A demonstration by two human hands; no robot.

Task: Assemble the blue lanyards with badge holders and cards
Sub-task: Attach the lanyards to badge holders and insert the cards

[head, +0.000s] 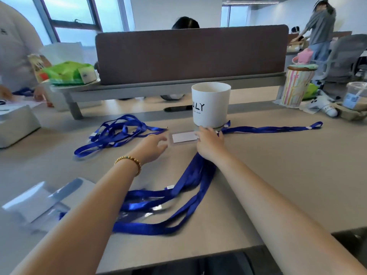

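Note:
A clear badge holder with a white card (183,137) lies flat on the desk in front of the white cup. My right hand (209,142) rests on its right end, fingers spread over it. My left hand (154,144) hovers just left of the holder with relaxed fingers, holding nothing. One blue lanyard (266,129) stretches right from the holder's end. A tangle of blue lanyards (117,133) lies to the left. Another bunch of blue lanyards (178,197) lies under my right forearm, nearer to me.
A white cup (210,105) stands just behind the holder. Clear plastic sleeves (37,203) lie at the near left. A grey box (15,126) sits far left. Cups and a striped tumbler (294,86) stand at the right. A desk divider (190,54) runs behind.

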